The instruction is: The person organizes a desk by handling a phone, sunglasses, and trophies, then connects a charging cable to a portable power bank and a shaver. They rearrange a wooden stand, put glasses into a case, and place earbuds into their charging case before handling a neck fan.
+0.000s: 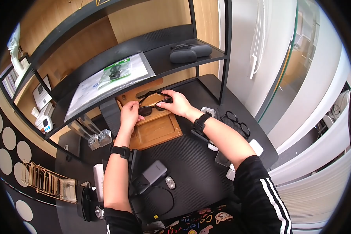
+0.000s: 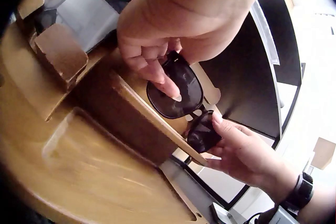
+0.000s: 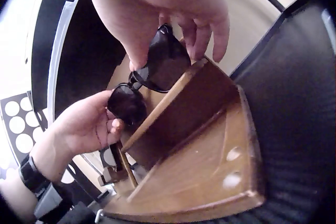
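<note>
A pair of black sunglasses (image 1: 145, 110) with dark lenses is held between both hands, over the upright part of a wooden desk stand (image 1: 160, 130). My left hand (image 1: 129, 114) grips one end of the frame, and in the left wrist view a fingertip lies on the lens (image 2: 186, 95). The other end is pinched by my right hand (image 1: 178, 104), its thumb by the inner edge of the lens (image 3: 168, 64) in the right wrist view. The sunglasses' lower edge is close to the stand's raised wooden ledge (image 3: 157, 111). Their temples are partly hidden by the hands.
Above the hands runs a black shelf with plastic-sleeved papers (image 1: 105, 87) and a dark grey case (image 1: 183, 56). Black-framed eyeglasses (image 1: 243, 128) lie at the right. Clear blocks (image 1: 99, 139) stand at the left. Nearer are a grey power bank (image 1: 154, 172) and cable.
</note>
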### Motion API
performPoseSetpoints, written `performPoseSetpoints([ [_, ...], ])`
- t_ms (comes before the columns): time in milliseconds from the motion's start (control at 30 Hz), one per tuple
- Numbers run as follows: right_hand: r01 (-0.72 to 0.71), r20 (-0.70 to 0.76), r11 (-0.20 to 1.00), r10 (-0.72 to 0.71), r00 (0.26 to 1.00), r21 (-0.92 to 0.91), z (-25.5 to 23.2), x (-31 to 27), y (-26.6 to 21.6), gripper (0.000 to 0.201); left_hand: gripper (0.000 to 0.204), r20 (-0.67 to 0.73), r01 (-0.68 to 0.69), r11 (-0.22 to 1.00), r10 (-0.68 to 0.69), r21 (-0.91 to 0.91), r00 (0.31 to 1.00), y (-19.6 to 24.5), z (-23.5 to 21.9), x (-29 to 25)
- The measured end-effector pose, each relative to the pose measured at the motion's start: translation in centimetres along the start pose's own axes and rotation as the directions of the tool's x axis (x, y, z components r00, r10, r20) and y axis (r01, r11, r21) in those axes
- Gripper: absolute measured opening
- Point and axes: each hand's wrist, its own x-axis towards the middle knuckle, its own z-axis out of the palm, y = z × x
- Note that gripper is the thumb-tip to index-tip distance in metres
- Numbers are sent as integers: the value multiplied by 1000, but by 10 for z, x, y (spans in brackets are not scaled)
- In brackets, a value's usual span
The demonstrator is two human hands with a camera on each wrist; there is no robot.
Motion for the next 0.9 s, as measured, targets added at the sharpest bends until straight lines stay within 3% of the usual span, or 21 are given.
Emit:
performPoseSetpoints([
  [200,-39,48,995,35,998,94,9,14,6,55,34,24,43,999,-43,-17,999,-5,8,5],
  [267,-137,33,989,136,990,46,14,8,-12,50,36,14,42,998,-41,-49,999,-4,16,2],
  [333,-120,15,993,120,993,9,17,5,-17,47,41,-69,32,996,-38,-79,997,-5,21,0],
  [400,-46,-47,994,42,998,-98,22,5,-10,48,47,-47,46,992,-52,-121,998,-5,18,1],
  [433,-76,-35,987,72,997,-141,20,4,-10,53,48,-57,37,989,-45,-141,997,-4,18,-1],
  [600,-86,-144,990,69,987,-115,21,2,-4,60,49,-18,23,995,-25,-92,1000,-1,8,-8],
  [667,-17,-159,994,0,987,-106,20,1,-1,57,48,-22,21,995,-23,-97,999,-6,6,-8],
  [800,7,-53,1000,-7,999,-3,14,0,0,45,44,-1,15,990,-15,-139,1000,-8,4,-10],
  [900,85,16,993,-84,996,-77,16,9,12,42,46,-33,-4,990,-1,-142,999,-21,4,-2],
])
